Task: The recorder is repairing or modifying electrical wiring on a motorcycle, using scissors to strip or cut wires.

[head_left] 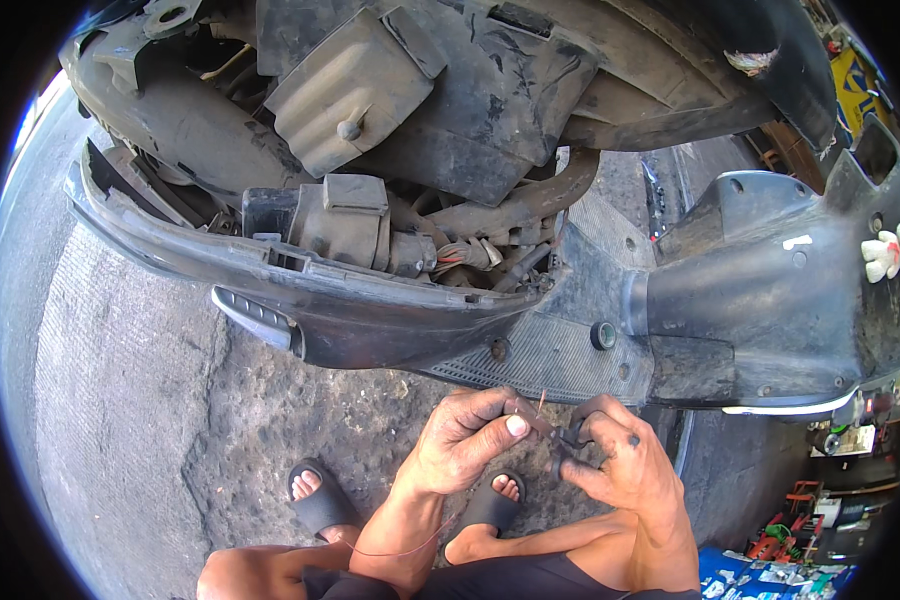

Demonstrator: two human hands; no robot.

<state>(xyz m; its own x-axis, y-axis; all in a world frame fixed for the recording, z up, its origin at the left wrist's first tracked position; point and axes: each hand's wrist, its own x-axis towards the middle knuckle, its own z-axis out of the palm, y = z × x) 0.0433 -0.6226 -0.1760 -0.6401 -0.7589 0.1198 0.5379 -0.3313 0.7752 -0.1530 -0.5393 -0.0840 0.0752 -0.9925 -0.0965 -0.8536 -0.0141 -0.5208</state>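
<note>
My left hand (465,440) pinches a thin reddish wire (410,553); one end sticks up above my fingers and the rest trails down across my lap. My right hand (625,460) is closed on a small dark cutting tool (565,443), its head against the wire beside my left fingers. Just beyond both hands is the dusty scooter's floorboard (580,355), with its ridged mat and dark body panels (380,315). A bundle of wires (465,258) shows in the opened body, above and left of my hands.
The scooter's front shield (750,290) extends right, with a small white plush toy (885,255) on it. My sandalled feet (315,500) rest on rough concrete (170,420). At the far right stand red tools (785,525) and a blue surface with small parts (740,580).
</note>
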